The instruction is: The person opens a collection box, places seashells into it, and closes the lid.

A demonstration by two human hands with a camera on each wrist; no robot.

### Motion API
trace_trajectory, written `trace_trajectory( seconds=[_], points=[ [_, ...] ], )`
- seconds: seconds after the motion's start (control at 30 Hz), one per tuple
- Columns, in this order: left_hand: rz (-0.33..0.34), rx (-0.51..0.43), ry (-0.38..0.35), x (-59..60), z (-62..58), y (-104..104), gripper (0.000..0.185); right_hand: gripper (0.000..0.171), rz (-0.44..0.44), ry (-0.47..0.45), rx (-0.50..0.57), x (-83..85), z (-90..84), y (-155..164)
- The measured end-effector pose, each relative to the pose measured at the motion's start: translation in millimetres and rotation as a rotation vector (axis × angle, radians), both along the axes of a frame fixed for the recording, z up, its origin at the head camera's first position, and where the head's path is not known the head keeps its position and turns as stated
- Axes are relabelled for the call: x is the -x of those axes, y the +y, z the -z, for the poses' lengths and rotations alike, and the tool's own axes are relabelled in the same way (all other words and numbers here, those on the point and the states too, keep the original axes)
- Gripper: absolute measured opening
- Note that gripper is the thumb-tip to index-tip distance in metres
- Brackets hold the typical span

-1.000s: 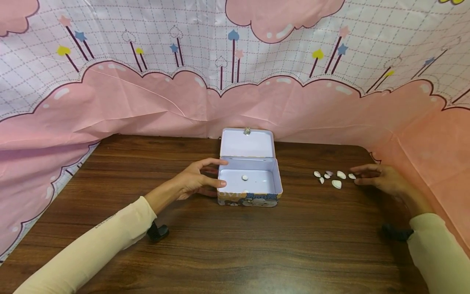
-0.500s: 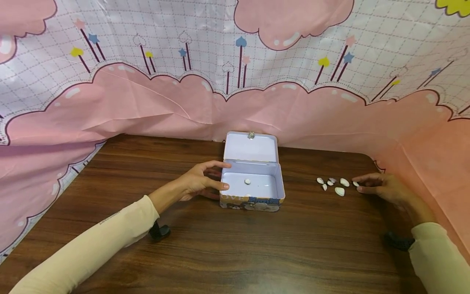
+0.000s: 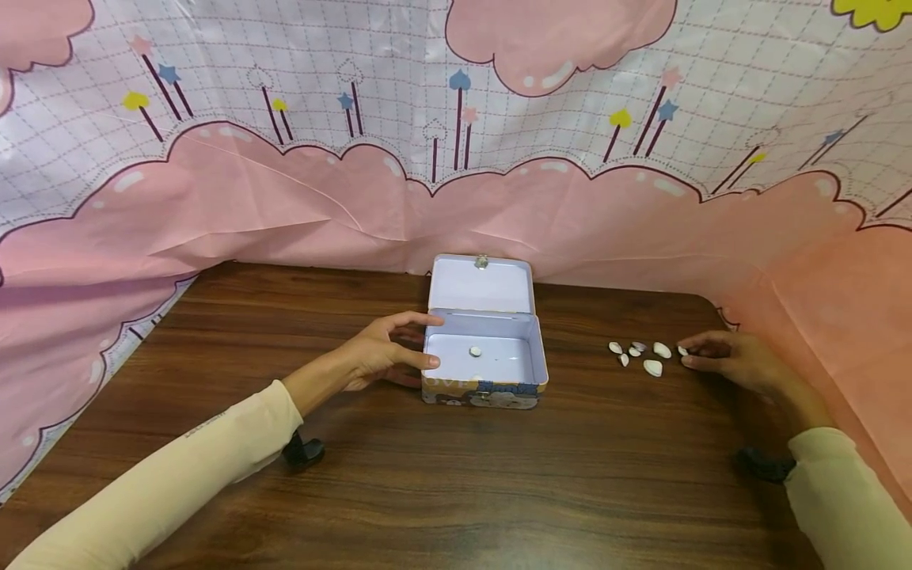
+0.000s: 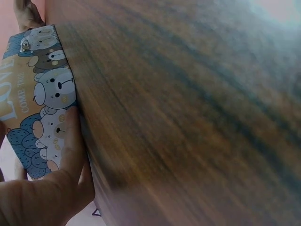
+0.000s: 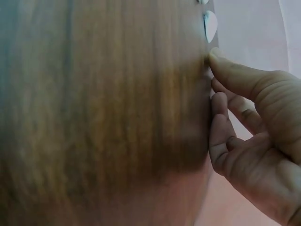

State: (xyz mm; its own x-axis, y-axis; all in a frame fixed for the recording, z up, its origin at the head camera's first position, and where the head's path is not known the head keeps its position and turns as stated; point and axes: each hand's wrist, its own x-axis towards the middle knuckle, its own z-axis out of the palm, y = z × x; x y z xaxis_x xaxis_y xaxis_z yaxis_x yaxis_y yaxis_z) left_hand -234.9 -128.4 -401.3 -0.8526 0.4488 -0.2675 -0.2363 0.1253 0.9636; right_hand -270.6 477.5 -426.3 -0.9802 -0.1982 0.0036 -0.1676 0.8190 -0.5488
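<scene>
A small tin box (image 3: 516,396) with cartoon bears on its front stands at mid-table, its white-lined lid (image 3: 481,286) raised. One pale seashell (image 3: 475,351) lies on the box's floor. My left hand (image 3: 376,353) holds the box by its left end, thumb on the front, as the left wrist view also shows. Far to the right, my right hand (image 3: 737,362) pinches a small white seashell (image 3: 682,351) between thumb and forefinger, low at the tabletop. In the right wrist view the fingertips hide that shell.
Several loose seashells, among them a larger white shell (image 3: 652,367), lie just left of my right hand. Behind the dark wooden table (image 3: 456,491) hangs a pink patterned cloth (image 3: 299,214), which also rises along the right side.
My right thumb and forefinger have closed in on the rightmost shell. The left hand stays at the box. The head view has shifted slightly.
</scene>
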Motion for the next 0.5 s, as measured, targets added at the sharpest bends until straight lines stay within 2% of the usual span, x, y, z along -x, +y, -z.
trace_trajectory(
  seconds=[0.5],
  points=[
    [-0.004,-0.011,-0.004,0.5,2.1,-0.8,0.081,0.042,0.048,0.104,0.018,-2.0,1.7,-9.9]
  ],
)
